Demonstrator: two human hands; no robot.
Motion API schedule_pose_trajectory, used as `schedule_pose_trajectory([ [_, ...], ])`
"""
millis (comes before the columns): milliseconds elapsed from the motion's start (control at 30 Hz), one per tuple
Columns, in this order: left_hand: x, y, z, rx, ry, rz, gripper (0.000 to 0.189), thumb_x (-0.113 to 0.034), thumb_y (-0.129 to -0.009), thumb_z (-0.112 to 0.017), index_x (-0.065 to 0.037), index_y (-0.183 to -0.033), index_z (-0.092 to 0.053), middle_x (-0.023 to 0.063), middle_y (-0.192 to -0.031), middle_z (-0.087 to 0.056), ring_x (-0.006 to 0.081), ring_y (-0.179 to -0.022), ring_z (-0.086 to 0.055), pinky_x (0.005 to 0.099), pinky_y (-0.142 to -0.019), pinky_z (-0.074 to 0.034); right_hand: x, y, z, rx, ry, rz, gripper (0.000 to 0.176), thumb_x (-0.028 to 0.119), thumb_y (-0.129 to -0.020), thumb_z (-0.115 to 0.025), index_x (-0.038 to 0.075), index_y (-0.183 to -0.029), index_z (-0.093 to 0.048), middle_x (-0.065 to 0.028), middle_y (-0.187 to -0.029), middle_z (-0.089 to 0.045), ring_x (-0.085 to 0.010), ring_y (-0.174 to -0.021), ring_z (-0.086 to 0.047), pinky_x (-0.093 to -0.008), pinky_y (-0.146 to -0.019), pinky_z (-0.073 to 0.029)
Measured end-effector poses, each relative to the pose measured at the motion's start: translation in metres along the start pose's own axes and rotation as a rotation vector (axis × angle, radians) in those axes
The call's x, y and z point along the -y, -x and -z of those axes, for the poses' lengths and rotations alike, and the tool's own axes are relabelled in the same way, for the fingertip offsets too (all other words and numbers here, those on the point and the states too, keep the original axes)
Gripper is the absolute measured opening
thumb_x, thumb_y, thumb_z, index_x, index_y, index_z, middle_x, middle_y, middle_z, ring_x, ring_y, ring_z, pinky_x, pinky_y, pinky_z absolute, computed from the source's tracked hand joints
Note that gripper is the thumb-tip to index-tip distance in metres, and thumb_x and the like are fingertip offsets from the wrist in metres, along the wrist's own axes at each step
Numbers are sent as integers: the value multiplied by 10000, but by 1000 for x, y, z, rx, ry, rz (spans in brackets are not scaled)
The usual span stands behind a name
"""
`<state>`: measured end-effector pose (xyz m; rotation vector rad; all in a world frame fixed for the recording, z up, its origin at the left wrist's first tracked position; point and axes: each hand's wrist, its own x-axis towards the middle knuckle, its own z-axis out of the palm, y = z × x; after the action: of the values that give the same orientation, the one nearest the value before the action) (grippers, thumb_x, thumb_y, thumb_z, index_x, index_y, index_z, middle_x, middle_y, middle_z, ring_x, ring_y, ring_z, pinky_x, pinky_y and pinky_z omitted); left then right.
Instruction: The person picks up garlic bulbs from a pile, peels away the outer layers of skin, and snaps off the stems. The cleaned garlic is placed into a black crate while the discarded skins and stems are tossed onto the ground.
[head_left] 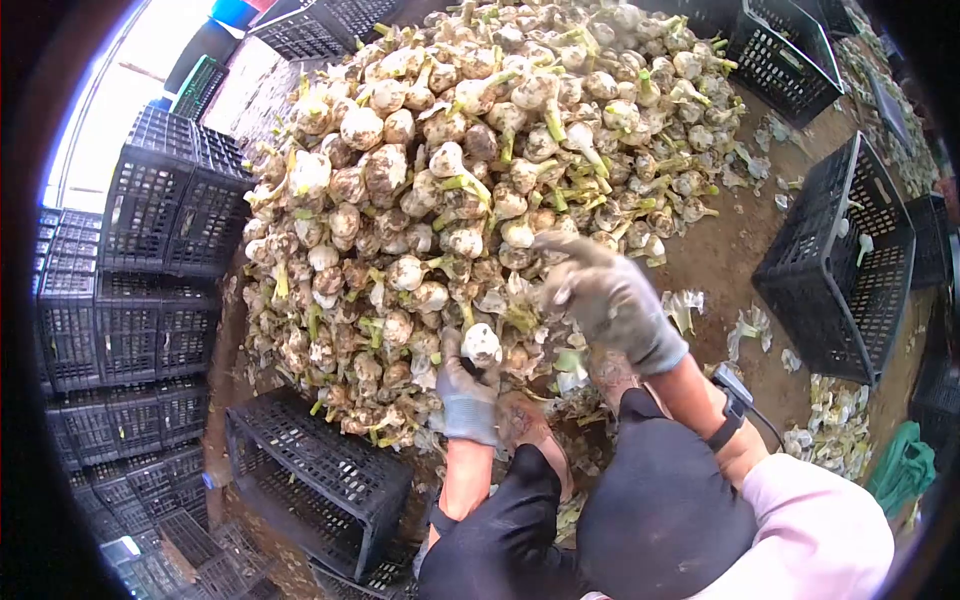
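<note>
A large heap of garlic bulbs with short cut stems lies before me, many of them streaked with dirt. My left hand, in a grey-coated glove, is closed around a whiter garlic bulb at the near edge of the heap, low between my feet. Over the heap's right side hangs my right hand, gloved as well and slightly blurred. Its fingers are stretched and apart, with nothing visible between them.
Stacked black crates line the left side. One black crate lies near my left leg; another crate stands at right with a few pieces inside. Peeled skins litter the floor. A green net bag lies at far right.
</note>
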<state>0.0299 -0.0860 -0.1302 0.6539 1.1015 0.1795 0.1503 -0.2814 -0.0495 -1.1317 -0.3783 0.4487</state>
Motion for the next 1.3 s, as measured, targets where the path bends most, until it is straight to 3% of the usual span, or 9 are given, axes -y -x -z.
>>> schedule_pose_trajectory([
  [33,-4,6,-5,-57,63,16,293,-375,-874,-636,-128,-1028,-598,17,-842,-650,169,-674,-642,322,-512,-542,3,0,0,-226,-370,-329,331,-11,-779,-534,-26,-1097,-627,-104,-931,-652,-185,-860,-625,-301,-804,-506],
  [133,-12,22,-20,-66,198,-82,282,-348,-873,-642,-125,-1038,-588,10,-828,-644,165,-686,-644,308,-535,-547,-53,7,19,376,865,-175,323,56,-771,-576,33,-1084,-652,-126,-974,-655,-219,-953,-607,-337,-844,-490],
  [267,-9,3,2,104,268,-122,219,-372,-891,-604,-161,-948,-603,10,-817,-646,182,-706,-634,348,-649,-551,-54,23,-23,301,489,-219,410,263,-795,-674,69,-1151,-611,-147,-951,-624,-290,-909,-603,-379,-817,-490],
  [467,0,-12,4,-31,156,-44,216,-277,-918,-581,-62,-914,-557,72,-779,-628,191,-657,-630,294,-568,-534,-60,19,-60,449,1346,125,258,255,-760,-654,101,-967,-634,-107,-800,-597,-298,-765,-615,-423,-651,-482],
  [600,4,-25,12,239,302,157,264,-284,-913,-579,-27,-973,-566,111,-892,-637,244,-833,-640,394,-747,-541,-62,15,-54,276,1065,92,191,247,-773,-646,88,-878,-660,-109,-763,-613,-299,-746,-626,-405,-662,-492],
  [733,-3,-7,3,359,420,336,390,-330,-889,-600,5,-1087,-572,140,-1022,-650,285,-928,-632,441,-839,-513,-58,8,-33,129,477,-471,258,188,-771,-638,23,-968,-665,-158,-901,-670,-260,-841,-657,-338,-781,-500],
  [900,-8,15,-13,152,135,-118,258,-228,-894,-618,-15,-1029,-564,117,-922,-643,236,-794,-648,356,-650,-552,-57,22,-36,-13,684,36,446,117,-746,-632,9,-1171,-551,-174,-1004,-629,-287,-948,-626,-360,-843,-482],
  [1133,2,28,-35,13,-253,-565,121,-83,-870,-639,-8,-944,-578,47,-820,-612,138,-685,-596,274,-610,-496,-68,19,-58,-66,823,71,392,77,-719,-607,54,-1108,-566,-172,-922,-613,-362,-889,-590,-439,-768,-480],
  [1300,3,37,-35,159,-199,-534,140,-129,-895,-606,6,-929,-622,79,-856,-643,169,-745,-623,283,-650,-524,-84,8,-27,-313,197,-451,281,24,-700,-622,-13,-977,-648,-75,-814,-672,-123,-705,-607,-254,-648,-504],
])
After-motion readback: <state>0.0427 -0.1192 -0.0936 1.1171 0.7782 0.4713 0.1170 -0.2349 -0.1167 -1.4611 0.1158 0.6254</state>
